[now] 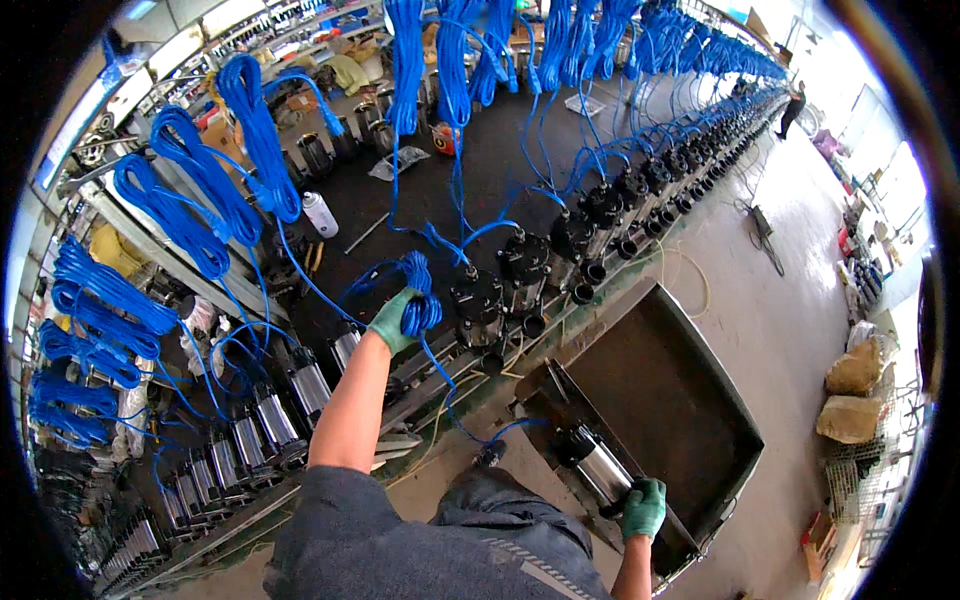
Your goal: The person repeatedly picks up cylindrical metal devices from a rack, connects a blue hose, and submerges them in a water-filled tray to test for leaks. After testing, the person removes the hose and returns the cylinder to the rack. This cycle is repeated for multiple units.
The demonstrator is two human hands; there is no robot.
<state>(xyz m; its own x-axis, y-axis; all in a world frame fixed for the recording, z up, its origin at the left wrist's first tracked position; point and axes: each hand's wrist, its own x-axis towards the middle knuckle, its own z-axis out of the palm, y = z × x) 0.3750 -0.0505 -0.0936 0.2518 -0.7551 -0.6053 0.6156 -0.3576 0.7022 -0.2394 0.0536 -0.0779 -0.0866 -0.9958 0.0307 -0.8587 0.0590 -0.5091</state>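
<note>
My left hand (393,322), in a green glove, is closed round a bundle of coiled blue cable (421,292) above the edge of the long bench. From this coil a single blue strand runs down to a submersible pump (603,470) with a steel body and black ends. The pump lies tilted in a dark metal cart (742,412) to my right. My right hand (643,508), also gloved in green, grips the black end of the pump nearest me; part of its fingers is hidden.
Several upright black pumps (525,262) line the dark bench (350,190) into the distance. Coiled blue cables (255,130) hang from a rail above. More steel pumps (272,415) stand at left. A white spray can (319,214) is on the bench. Another person (793,110) stands far off.
</note>
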